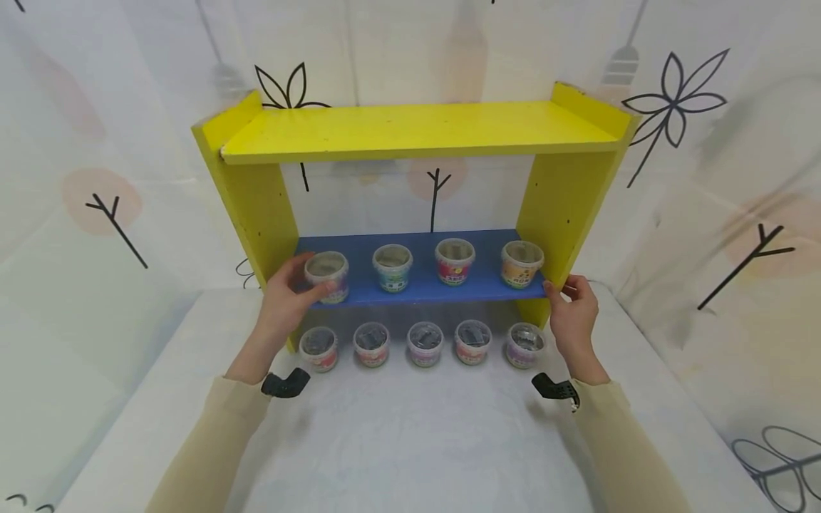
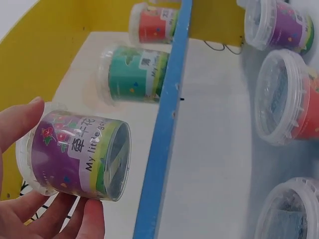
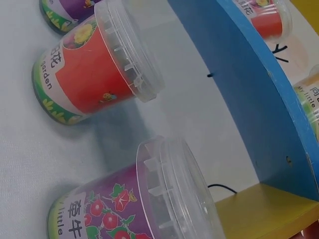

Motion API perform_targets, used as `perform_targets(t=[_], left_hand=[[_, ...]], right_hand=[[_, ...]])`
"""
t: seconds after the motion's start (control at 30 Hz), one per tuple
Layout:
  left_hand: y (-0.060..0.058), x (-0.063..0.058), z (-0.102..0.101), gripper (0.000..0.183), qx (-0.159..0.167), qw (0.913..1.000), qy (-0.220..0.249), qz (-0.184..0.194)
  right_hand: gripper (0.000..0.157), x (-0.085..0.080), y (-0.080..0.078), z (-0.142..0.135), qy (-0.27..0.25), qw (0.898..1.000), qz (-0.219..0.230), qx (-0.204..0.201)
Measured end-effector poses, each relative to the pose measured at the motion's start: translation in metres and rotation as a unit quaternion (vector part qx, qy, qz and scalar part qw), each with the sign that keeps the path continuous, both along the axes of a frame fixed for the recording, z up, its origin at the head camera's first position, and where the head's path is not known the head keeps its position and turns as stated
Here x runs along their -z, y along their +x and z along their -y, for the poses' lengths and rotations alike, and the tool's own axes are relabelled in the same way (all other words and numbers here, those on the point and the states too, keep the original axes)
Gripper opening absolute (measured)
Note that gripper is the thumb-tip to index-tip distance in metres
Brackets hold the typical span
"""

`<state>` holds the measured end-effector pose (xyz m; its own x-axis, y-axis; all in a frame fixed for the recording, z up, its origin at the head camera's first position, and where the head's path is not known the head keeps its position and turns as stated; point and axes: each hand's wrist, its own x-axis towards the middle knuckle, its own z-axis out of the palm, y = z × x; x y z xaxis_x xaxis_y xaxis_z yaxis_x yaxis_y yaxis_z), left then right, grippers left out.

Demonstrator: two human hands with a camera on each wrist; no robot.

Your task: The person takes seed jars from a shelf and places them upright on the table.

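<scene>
My left hand (image 1: 286, 299) grips a clear plastic tub with a purple label (image 2: 75, 149), thumb on one side and fingers on the other. It is at the left end of the blue shelf board (image 1: 410, 278); in the left wrist view a gap shows between the tub's base and the board. At the other end, my right hand (image 1: 573, 313) holds the front edge of the yellow side panel (image 1: 564, 206), its thumb by the blue board's corner. Along the board stand a green-labelled tub (image 1: 393, 268), a red-labelled tub (image 1: 455, 262) and an orange-labelled tub (image 1: 522, 264).
Several more lidded tubs stand in a row on the white table below, among them a red-labelled tub (image 3: 89, 72) and a purple-labelled tub (image 3: 114, 204). A yellow top board (image 1: 410, 130) spans the shelf unit. Behind hangs a patterned white cloth (image 1: 410, 50).
</scene>
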<state>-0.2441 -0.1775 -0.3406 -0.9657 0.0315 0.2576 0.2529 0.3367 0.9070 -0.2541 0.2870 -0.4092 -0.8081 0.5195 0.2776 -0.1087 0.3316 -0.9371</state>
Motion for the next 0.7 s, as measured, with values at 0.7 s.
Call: perform_targets(t=[0.7], left_hand=[[0.039, 0.012, -0.025, 0.067, 0.077, 0.9968, 0.02, 0.008]], right_hand=[[0.041, 0.0, 0.0, 0.0, 0.008, 1.0, 0.003, 0.002]])
